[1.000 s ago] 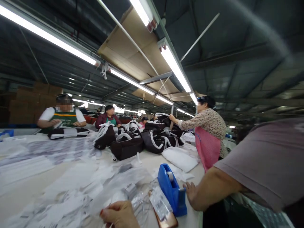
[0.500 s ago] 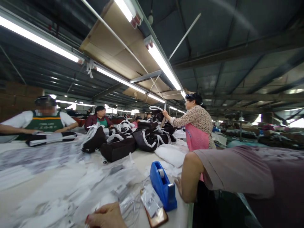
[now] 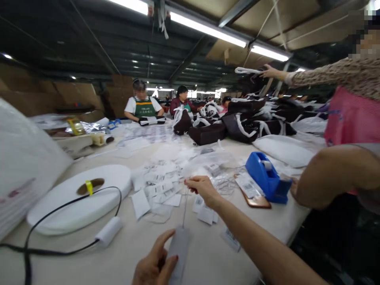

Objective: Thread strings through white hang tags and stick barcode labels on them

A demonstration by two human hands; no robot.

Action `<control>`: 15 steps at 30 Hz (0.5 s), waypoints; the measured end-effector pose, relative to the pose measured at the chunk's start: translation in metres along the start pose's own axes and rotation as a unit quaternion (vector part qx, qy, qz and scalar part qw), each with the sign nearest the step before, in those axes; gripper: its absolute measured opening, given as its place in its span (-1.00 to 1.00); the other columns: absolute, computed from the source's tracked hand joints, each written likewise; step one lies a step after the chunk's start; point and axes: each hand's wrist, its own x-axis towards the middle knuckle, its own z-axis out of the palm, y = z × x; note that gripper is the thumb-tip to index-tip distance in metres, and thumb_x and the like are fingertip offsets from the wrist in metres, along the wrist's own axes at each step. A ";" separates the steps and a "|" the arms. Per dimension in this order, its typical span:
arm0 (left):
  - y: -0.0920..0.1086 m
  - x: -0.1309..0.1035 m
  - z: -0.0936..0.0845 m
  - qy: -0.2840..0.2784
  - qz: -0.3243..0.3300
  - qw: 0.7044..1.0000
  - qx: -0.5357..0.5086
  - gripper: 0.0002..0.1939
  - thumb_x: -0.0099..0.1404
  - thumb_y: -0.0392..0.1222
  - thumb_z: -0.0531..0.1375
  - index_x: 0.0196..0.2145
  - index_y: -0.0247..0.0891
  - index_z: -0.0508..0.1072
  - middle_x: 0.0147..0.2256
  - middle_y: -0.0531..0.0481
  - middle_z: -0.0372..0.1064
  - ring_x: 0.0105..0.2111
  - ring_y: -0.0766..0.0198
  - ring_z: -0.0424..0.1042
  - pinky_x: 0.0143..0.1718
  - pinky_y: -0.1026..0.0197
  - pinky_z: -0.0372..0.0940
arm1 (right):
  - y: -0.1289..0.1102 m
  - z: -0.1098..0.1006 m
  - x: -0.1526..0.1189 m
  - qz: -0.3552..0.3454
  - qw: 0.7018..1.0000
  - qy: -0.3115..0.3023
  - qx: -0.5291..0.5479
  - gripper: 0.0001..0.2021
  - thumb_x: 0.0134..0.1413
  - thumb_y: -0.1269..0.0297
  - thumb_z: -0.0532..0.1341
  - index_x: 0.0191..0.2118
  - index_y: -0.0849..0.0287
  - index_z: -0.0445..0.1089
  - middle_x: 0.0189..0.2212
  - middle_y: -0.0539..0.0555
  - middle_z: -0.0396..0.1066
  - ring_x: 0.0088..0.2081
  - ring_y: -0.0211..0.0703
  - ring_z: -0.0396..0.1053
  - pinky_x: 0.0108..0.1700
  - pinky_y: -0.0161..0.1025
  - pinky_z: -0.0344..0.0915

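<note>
1. Here's the left hand, low and centre, thumb and fingers closed on a pale grey tag held above the table.
2. Up top, the right hand has its fingertips pinched together on a thin string, drawn straight down to the tag's upper end!
3. Just beyond that pinch, white paper slips lie scattered.
4. Over on the right, a blue tape dispenser stands beside a copper-edged phone.
5. And left, a wide white roll lies flat, a black cable looping over it.
</note>
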 end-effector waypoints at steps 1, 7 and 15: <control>0.001 -0.002 0.001 0.000 0.003 1.000 0.003 -0.52 0.13 -0.02 0.03 -0.01 -0.23 0.28 -0.65 0.24 -0.04 -0.68 0.39 0.06 -0.60 0.33 0.03 | 0.000 0.001 0.000 -0.005 1.000 -0.006 -0.007 -0.83 0.14 0.28 0.14 -0.21 0.27 0.34 -0.27 0.05 0.39 -0.32 -0.22 0.39 -0.31 -0.19 0.37; 0.006 0.000 0.004 -0.006 0.019 0.994 0.105 -0.64 0.13 -0.08 -0.01 -0.15 -0.18 0.38 -0.66 0.20 0.01 -0.67 0.36 0.10 -0.56 0.33 0.05 | -0.002 0.009 0.000 -0.040 0.997 -0.009 -0.067 -0.83 0.14 0.29 0.13 -0.21 0.28 0.34 -0.28 0.05 0.40 -0.34 -0.22 0.39 -0.32 -0.20 0.37; 0.035 0.013 -0.009 -0.108 -0.099 0.988 0.037 -0.69 0.02 -0.10 0.05 -0.33 -0.32 0.41 -0.66 0.21 -0.09 -0.63 0.34 0.03 -0.60 0.31 -0.04 | 0.011 0.014 0.015 -0.074 0.988 -0.012 -0.135 -0.82 0.14 0.27 0.14 -0.22 0.28 0.35 -0.29 0.03 0.40 -0.35 -0.21 0.39 -0.33 -0.20 0.37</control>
